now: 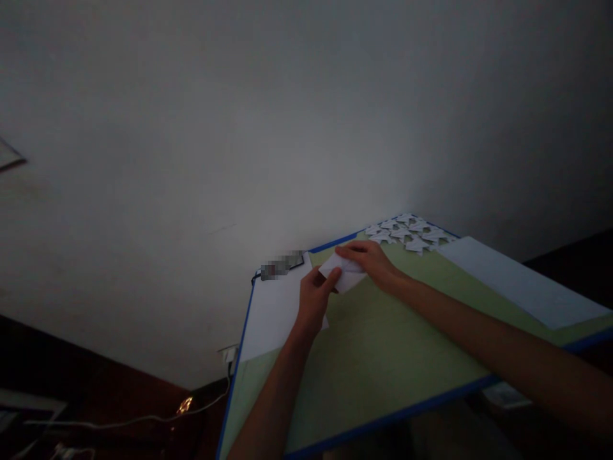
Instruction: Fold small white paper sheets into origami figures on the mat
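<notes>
Bare forearms (275, 396) lead up to the paper (343, 281), a small white piece, creased, held in both hands over the worktop (373, 351). On its left side, the left hand (313, 297) pinches it, thumb laid on top and the other fingers curled beneath. From its right, the right hand (368, 259) has the fingers closed on its upper edge, gripping between thumb and forefinger. Whether the paper touches the worktop I cannot tell. Just left of the paper, partly behind the left hand, lies a white sheet (271, 313), with a dark object (282, 265), blurred out, at its far end. Beyond the paper to the right, many folded shapes (416, 245), white and pointed, sit close together; nearer and further right of it stretches a long sheet (512, 275). Well left of the paper, a white cord (191, 411) trails below a plug (230, 354) on the wall (239, 140).
</notes>
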### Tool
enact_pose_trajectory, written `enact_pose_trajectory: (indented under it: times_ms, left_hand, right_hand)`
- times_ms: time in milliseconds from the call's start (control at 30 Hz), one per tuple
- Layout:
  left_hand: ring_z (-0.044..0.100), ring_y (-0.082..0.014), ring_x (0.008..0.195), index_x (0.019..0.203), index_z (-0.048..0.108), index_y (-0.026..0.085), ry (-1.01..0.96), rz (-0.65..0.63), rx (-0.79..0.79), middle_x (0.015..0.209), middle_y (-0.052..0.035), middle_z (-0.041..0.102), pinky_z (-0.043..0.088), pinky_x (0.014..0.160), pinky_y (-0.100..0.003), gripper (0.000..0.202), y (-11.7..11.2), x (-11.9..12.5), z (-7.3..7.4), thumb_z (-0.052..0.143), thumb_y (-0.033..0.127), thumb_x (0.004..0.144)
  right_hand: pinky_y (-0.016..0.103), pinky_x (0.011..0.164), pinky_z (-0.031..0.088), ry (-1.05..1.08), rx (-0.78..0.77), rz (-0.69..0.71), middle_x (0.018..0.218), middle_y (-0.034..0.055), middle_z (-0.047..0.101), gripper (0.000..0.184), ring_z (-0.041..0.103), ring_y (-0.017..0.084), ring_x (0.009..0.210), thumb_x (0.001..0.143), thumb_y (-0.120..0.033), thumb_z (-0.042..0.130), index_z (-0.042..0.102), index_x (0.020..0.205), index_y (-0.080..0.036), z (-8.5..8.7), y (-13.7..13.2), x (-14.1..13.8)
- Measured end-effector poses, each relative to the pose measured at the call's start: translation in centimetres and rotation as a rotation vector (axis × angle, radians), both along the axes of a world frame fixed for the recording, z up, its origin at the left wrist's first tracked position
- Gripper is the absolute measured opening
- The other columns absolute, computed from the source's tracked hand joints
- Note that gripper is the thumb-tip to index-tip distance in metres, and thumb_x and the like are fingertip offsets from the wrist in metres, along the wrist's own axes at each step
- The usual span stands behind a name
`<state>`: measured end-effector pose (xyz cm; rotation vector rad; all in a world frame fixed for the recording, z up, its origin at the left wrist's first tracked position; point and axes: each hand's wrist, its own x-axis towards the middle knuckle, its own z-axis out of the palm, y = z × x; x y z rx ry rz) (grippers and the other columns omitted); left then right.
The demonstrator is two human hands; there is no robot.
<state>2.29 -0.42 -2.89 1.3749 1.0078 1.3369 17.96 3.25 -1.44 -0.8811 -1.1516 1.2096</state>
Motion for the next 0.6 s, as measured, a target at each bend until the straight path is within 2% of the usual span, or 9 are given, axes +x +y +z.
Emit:
enact_pose_trajectory:
  times_ms: [167, 500, 600]
  left_hand:
    - [0.056, -0.013, 0.061, 0.085, 0.072, 0.01, 0.003, -0.002, -0.007, 0.071, -0.0048, 0.066, 0.044, 0.059, -0.026, 0.042, 0.3, -0.3, -0.4, 0.08, 0.05, 0.073]
    - [0.058, -0.0135, 0.063, 0.084, 0.073, 0.012, 0.033, 0.034, -0.015, 0.073, -0.0033, 0.07, 0.043, 0.061, -0.025, 0.034, -0.1, -0.7, 0.6, 0.082, 0.041, 0.07]
    - [0.058, -0.0132, 0.062, 0.082, 0.074, 0.012, 0.009, 0.037, -0.023, 0.073, -0.0034, 0.07, 0.043, 0.06, -0.025, 0.033, -0.1, -0.5, 0.5, 0.084, 0.04, 0.068]
  right_hand:
    - [0.028, 0.06, 0.039, -0.042, 0.049, 0.031, 0.069, 0.001, 0.067, 0.033, 0.053, 0.013, 0.063, 0.063, -0.047, 0.082, 0.074, 0.07, -0.015, 0.3, -0.5, -0.3]
    - [0.027, 0.057, 0.034, -0.248, 0.228, 0.105, 0.059, -0.0025, 0.056, 0.034, 0.045, 0.011, 0.058, 0.072, -0.047, 0.076, 0.068, 0.062, -0.016, 0.2, 0.3, 0.5]
    - [0.027, 0.057, 0.035, -0.28, 0.257, 0.129, 0.062, -0.0011, 0.059, 0.034, 0.048, 0.012, 0.059, 0.074, -0.048, 0.074, 0.069, 0.065, -0.015, 0.0, 0.5, 0.8]
